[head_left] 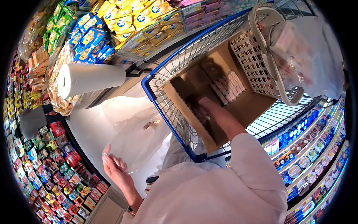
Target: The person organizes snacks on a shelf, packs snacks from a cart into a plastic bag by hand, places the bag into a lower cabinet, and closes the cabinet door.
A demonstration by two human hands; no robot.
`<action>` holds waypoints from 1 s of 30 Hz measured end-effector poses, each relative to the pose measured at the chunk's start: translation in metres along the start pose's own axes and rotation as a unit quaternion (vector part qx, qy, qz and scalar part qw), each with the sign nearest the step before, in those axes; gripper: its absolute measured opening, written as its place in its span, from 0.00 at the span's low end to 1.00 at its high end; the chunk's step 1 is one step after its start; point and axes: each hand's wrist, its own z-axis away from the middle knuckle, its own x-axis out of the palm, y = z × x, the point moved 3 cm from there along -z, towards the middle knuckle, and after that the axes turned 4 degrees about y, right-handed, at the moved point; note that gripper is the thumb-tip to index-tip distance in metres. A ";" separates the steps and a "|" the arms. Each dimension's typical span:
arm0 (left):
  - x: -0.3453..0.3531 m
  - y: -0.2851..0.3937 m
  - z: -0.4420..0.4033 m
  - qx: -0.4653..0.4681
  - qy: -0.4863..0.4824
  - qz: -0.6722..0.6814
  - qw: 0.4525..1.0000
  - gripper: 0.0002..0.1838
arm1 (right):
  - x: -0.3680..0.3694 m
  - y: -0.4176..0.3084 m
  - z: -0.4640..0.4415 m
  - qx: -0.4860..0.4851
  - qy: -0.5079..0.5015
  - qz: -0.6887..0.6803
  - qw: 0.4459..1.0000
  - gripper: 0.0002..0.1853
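Note:
My left hand point(115, 166), at the lower left, is closed on the edge of a clear plastic bag point(136, 130). The bag hangs spread out above the pale floor, with a small wrapped piece point(151, 124) inside it. My right hand point(202, 111) reaches down into a brown cardboard box point(248, 108) in the shopping cart point(150, 87). Its fingers are bent around something in the shadowed near corner; what they hold is too dark to make out. Beyond that hand, several pale wrapped snack packets point(227, 88) lie in rows on the box's floor.
A beige perforated basket point(250, 54) stands at the cart's far end, beside a filled translucent bag point(307, 56). A white plastic-bag roll point(93, 79) juts out at left. Snack bins with yellow packets point(140, 16) line the far side; lit shelves point(309, 164) are at right.

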 end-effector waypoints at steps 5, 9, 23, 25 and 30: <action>-0.002 0.011 0.003 -0.001 -0.007 0.024 1.000 0.19 | -0.071 -0.025 0.072 0.068 -0.116 -0.029 0.990 0.30; -0.007 0.017 0.001 -0.009 -0.022 0.052 0.998 0.19 | -0.095 -0.009 0.113 0.036 0.042 -0.109 0.992 0.31; 0.001 0.046 0.012 0.025 -0.070 0.038 0.996 0.19 | -0.211 -0.186 0.311 -0.299 0.449 -0.404 0.738 0.27; 0.006 0.045 0.019 0.050 -0.085 0.011 0.995 0.18 | -0.183 -0.251 0.282 -0.268 0.441 -0.398 0.758 0.26; -0.003 0.042 0.007 0.040 -0.051 0.015 0.998 0.16 | -0.162 -0.293 0.267 -0.321 0.343 -0.282 0.836 0.21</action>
